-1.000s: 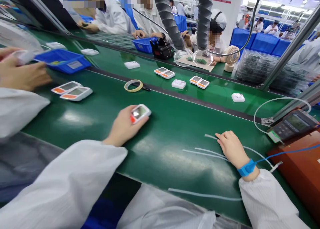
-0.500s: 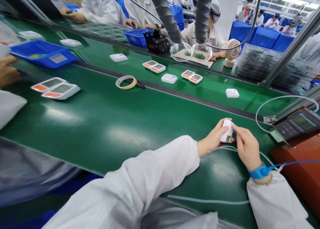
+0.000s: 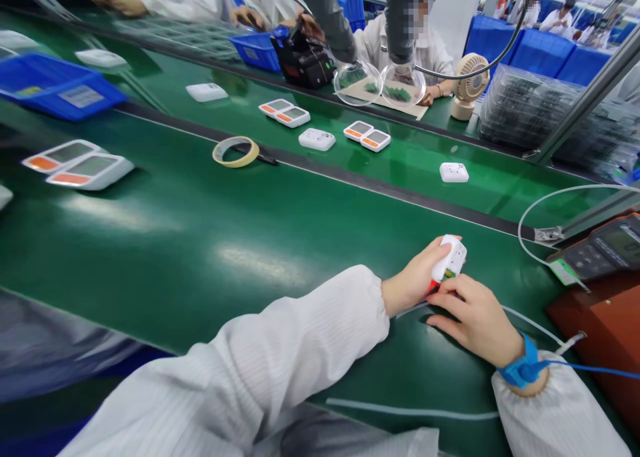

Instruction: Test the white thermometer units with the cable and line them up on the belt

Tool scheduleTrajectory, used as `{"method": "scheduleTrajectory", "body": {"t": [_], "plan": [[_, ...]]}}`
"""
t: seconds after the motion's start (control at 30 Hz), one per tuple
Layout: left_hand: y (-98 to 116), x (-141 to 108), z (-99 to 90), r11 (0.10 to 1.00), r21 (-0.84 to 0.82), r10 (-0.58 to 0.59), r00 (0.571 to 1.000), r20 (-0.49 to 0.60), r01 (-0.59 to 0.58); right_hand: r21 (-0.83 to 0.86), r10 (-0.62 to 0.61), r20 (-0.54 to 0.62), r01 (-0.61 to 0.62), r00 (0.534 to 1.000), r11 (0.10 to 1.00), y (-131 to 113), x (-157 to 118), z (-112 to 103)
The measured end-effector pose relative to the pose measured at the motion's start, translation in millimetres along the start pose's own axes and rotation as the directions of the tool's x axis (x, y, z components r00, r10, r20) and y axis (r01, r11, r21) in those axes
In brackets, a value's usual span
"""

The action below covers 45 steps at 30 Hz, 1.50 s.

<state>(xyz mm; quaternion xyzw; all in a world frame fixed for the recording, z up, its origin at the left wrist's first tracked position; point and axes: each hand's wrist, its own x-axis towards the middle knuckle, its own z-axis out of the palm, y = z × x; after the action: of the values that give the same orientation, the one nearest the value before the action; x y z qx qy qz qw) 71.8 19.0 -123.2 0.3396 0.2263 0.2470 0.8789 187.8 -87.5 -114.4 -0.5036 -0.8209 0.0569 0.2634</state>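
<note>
My left hand [image 3: 414, 278] is closed round a small white plastic device [image 3: 451, 258], held tilted above the green bench. A strip of green circuit board [image 3: 449, 274] shows at its lower end, with something red [image 3: 433, 286] beside it whose kind I cannot make out. My right hand [image 3: 465, 314], with a blue wrist strap [image 3: 523, 364], reaches to that lower end. Its fingertips are at the red part and the board, while the thumb stands apart from the fingers. Whether anything thin is between the fingers is hidden.
A handheld meter [image 3: 605, 247] on an orange-brown box [image 3: 600, 304] stands at right. White tubing [image 3: 410, 410] crosses the bench. Tape [image 3: 236, 152], orange-and-white devices [image 3: 90, 169] and a blue tray [image 3: 60, 87] lie left. Across the belt a co-worker [image 3: 370, 44] sits behind ducts.
My right hand has moved from the device's upper right side down to its lower end, and its thumb has spread away. The device has turned slightly in my left hand. The view has shifted right.
</note>
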Motion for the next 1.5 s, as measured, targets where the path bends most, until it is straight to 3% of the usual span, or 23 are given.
{"method": "scheduleTrajectory", "body": {"t": [0.27, 0.4, 0.53, 0.57, 0.63, 0.7, 0.73, 0.9, 1.03, 1.5], "plan": [[4, 2, 5.2, 0.982, -0.186, -0.027, 0.995, -0.095, 0.009, -0.119, 0.072, 0.078, -0.062, 0.994, 0.991, -1, -1, 7], [6, 3, 5.9, 0.981, -0.194, -0.037, 0.995, -0.095, 0.017, -0.169, 0.108, 0.047, -0.099, 0.993, 0.981, -3, 2, 12], [6, 4, 3.3, 0.984, -0.180, -0.034, 0.995, -0.092, 0.017, 0.046, 0.128, -0.080, -0.124, 0.989, 0.991, -2, 2, 8], [6, 4, 2.4, 0.986, -0.169, -0.026, 0.996, -0.081, 0.012, 0.101, 0.167, -0.151, -0.153, 0.974, 0.983, -1, 1, 6], [4, 3, 0.5, 0.991, -0.134, -0.005, 0.999, -0.040, -0.001, 0.143, 0.286, -0.325, -0.252, 0.902, 0.957, 3, -2, -1], [2, 3, -1.0, 0.996, -0.092, 0.013, 1.000, 0.012, -0.012, 0.098, 0.343, -0.457, -0.337, 0.821, 0.936, 8, -4, -7], [2, 2, -1.5, 0.997, -0.073, 0.016, 0.999, 0.035, -0.013, 0.061, 0.338, -0.486, -0.355, 0.806, 0.933, 11, -5, -9], [-2, 1, -2.4, 0.999, -0.006, 0.036, 0.996, 0.086, -0.036, -0.031, 0.293, -0.476, -0.349, 0.829, 0.937, 16, -2, -13], [-6, 2, -3.7, 0.999, 0.004, 0.048, 0.991, 0.123, -0.049, -0.014, 0.276, -0.509, -0.328, 0.815, 0.944, 14, -1, -10], [-1, -5, 1.8, 0.993, 0.092, 0.058, 0.990, 0.125, -0.070, 0.021, 0.286, -0.470, -0.313, 0.835, 0.949, 9, 2, -12]]}}
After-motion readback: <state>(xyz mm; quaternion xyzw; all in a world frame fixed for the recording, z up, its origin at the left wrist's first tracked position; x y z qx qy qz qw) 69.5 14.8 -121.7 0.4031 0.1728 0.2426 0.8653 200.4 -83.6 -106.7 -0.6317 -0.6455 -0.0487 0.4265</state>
